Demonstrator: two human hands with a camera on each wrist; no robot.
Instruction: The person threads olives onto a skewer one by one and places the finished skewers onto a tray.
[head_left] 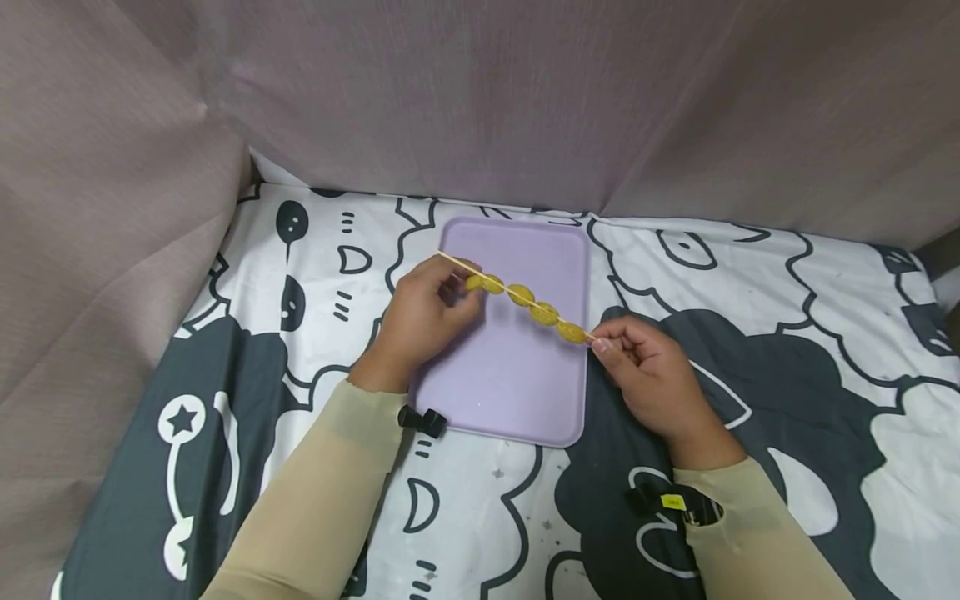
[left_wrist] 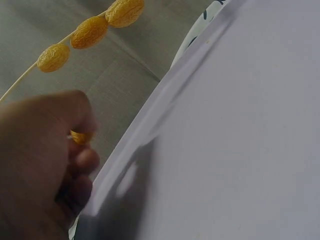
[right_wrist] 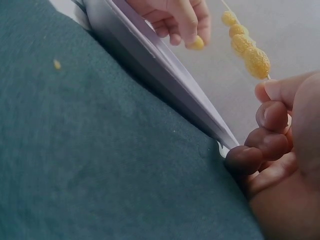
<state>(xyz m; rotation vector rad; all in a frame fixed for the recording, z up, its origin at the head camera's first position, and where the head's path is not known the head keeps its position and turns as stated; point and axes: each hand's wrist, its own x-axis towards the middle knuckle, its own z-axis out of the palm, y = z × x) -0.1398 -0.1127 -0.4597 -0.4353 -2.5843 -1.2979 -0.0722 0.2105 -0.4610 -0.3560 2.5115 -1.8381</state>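
Note:
A thin wooden skewer (head_left: pixel 453 259) slants over the tray, threaded with several yellow, wrinkled, oval pieces that look like dried fruit (head_left: pixel 543 313). My right hand (head_left: pixel 648 375) pinches its lower right end between thumb and fingertips, close beside the last piece (right_wrist: pixel 257 62). Near the skewer's other end, my left hand (head_left: pixel 427 312) holds one loose yellow piece (left_wrist: pixel 81 137) between thumb and fingers. In the right wrist view this loose piece (right_wrist: pixel 197 43) is apart from the skewer. The left hand's fingers partly hide it in the left wrist view.
Below both hands lies a shallow lilac rectangular tray (head_left: pixel 517 383) with a raised rim. It rests on a black-and-white patterned cloth (head_left: pixel 480 500). Behind and to the left hangs a grey-brown fabric (head_left: pixel 420 100). A small yellow crumb (right_wrist: pixel 57 64) lies on the dark cloth.

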